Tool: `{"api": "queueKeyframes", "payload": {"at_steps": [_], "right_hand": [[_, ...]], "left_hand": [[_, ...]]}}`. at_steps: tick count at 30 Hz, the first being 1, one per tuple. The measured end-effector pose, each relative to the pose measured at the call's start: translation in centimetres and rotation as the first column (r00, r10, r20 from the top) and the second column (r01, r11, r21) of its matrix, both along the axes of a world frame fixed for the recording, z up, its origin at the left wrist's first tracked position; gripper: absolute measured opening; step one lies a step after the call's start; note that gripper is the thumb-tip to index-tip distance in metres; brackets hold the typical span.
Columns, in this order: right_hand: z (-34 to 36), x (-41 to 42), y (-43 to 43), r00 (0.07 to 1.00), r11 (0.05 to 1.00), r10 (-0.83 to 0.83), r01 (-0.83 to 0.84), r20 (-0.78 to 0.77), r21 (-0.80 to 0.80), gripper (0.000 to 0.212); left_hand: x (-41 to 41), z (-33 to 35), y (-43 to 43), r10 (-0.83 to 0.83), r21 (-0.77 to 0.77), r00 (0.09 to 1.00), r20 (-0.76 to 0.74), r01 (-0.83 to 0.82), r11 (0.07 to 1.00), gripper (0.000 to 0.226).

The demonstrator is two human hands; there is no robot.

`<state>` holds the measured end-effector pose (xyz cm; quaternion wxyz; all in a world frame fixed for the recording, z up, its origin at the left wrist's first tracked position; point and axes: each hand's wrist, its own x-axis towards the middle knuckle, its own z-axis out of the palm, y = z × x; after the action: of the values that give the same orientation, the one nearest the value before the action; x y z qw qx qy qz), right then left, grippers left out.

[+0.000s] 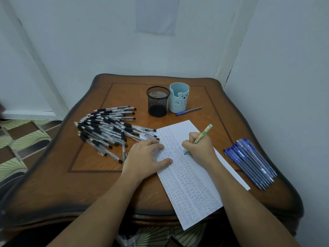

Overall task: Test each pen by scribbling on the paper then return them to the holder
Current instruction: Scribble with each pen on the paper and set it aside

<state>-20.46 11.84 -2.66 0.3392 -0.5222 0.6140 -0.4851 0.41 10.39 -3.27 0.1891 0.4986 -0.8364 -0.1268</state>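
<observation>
Paper [188,186] is overhanging the near table [85,186] edge, crowded with scribbles. Left hand [144,157] is lying flat on it, fingers spread, likely pinning it. Right hand [199,146] is pinching a green pen [203,133], tip on the sheet. Black pens [110,129] and blue pens [251,163] are flanking, probably sorted. Mesh holder [158,101] and bear cup [179,100] are standing beyond, no pens showing.

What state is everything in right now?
Paper: flat, mostly scribbled.
Green pen: gripped by right hand, tip on paper.
Left hand: flat, pressing paper.
Mesh holder: upright, empty.
Bear holder: upright, inside unseen.
Black pens: lying, loose pile.
Blue pens: lying, bunched.
Lone blue pen: lying by bear holder.
</observation>
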Motion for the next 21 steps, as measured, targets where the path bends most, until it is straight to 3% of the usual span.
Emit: {"api": "queueKeyframes", "payload": {"at_steps": [14, 18, 21], "right_hand": [[0.0, -0.1, -0.2, 1.000, 1.000, -0.012, 0.012, -0.016, 0.014, 0.051], [0.3, -0.5, -0.5, 0.994, 0.996, -0.087, 0.087, 0.068, 0.006, 0.039], [1.1, -0.5, -0.7, 0.989, 0.992, -0.094, 0.083, 0.117, 0.094, 0.049]], "left_hand": [[-0.1, 0.3, 0.0, 0.006, 0.009, 1.000, 0.022, -0.006, 1.000, 0.076], [0.0, 0.2, 0.1, 0.001, 0.014, 1.000, 0.013, -0.001, 1.000, 0.085], [0.0, 0.2, 0.0, 0.004, 0.023, 1.000, 0.017, -0.004, 1.000, 0.086]]}}
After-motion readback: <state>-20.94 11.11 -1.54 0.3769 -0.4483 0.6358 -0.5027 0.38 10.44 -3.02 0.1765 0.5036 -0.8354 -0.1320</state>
